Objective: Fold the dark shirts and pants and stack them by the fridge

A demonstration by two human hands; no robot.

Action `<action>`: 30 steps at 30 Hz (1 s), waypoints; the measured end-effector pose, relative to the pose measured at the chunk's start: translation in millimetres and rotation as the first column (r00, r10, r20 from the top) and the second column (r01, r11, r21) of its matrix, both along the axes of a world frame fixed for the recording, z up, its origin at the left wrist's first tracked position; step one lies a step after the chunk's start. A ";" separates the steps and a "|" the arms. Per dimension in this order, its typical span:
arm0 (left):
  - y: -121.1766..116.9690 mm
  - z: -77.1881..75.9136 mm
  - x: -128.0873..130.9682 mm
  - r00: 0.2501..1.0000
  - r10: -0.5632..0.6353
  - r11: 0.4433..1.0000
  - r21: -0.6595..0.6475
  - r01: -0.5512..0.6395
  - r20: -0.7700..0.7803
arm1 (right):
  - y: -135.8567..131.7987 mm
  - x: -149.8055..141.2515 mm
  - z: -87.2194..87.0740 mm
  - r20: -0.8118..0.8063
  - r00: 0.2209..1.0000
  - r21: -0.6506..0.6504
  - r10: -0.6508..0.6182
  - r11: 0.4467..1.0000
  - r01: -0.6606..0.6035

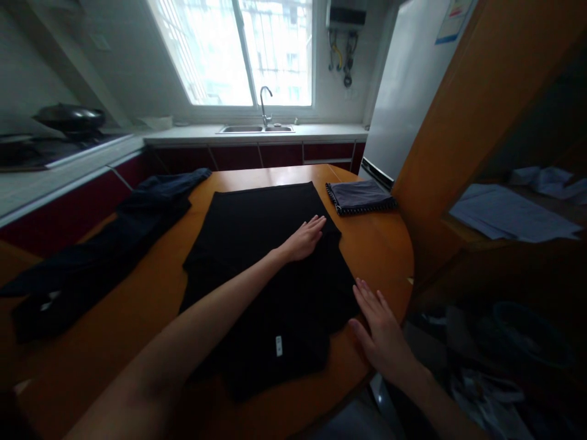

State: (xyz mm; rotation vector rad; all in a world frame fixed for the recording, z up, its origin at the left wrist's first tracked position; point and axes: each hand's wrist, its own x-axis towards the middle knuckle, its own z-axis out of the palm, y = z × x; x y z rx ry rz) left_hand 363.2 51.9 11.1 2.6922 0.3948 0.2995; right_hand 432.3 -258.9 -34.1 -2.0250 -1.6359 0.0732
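A black T-shirt [261, 220] lies spread out on the wooden table [380, 244], its hem toward the window and its neck toward me. A small white label [279, 346] shows near the neck. Across the shirt reaches my left arm, and my left hand [303, 239] rests flat on the cloth near its right side, fingers stretched out. My right hand [378, 330] is open at the shirt's right sleeve, fingertips at the sleeve edge and the thumb apart. Neither hand grips anything.
A folded grey cloth with a dark patterned edge [360, 195] sits at the table's far right. Dark blue clothing [114, 238] lies along the left side. Beyond are a sink [243, 129], a stove with a wok [68, 116] and a fridge [403, 91]. Papers [509, 211] lie on a right-hand shelf.
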 end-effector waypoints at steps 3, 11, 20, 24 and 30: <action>9.7 24.3 -36.8 0.997 0.030 0.999 0.014 -0.031 0.067 | 11.8 14.2 6.0 -0.086 0.996 0.068 -0.006 0.998 0.012; 43.6 23.8 -161.4 0.937 0.350 0.929 0.137 -0.344 -0.017 | 130.8 52.4 39.8 -0.021 0.999 0.017 0.033 0.999 -0.033; 57.2 -20.7 -249.8 0.698 0.706 0.702 0.244 -0.669 -0.118 | 211.2 63.8 12.4 0.121 0.993 -0.135 -0.007 0.991 0.023; 46.9 -26.0 -246.8 0.672 0.708 0.706 0.245 -0.665 -0.217 | 210.4 63.9 -8.0 0.158 0.987 -0.178 -0.041 0.982 0.069; 44.3 -27.5 -245.4 0.677 0.701 0.713 0.237 -0.660 -0.225 | 210.7 67.8 -12.5 0.175 0.983 -0.199 -0.057 0.976 0.092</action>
